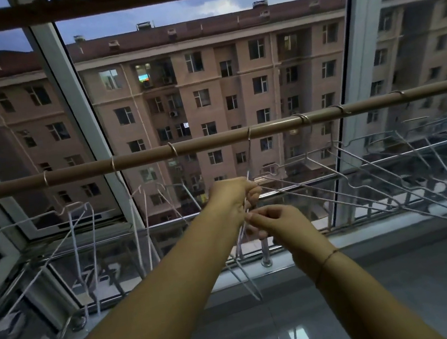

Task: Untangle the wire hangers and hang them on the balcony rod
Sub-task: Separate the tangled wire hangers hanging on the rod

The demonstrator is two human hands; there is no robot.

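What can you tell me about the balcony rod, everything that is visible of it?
The balcony rod is a long, round, light brown bar with a smooth look. It runs across the whole view in front of the window, rising slightly to the right. Hooks of several wire hangers lie over it along its length. The left hand and right hand are below it and do not touch it.

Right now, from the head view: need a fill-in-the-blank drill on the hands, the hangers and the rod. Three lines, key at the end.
1. The left hand and the right hand both grip wire ___.
2. Other hangers hook over the long brown ___.
3. The thin bracelet sits on the ___ wrist.
Missing words: hangers; rod; right.
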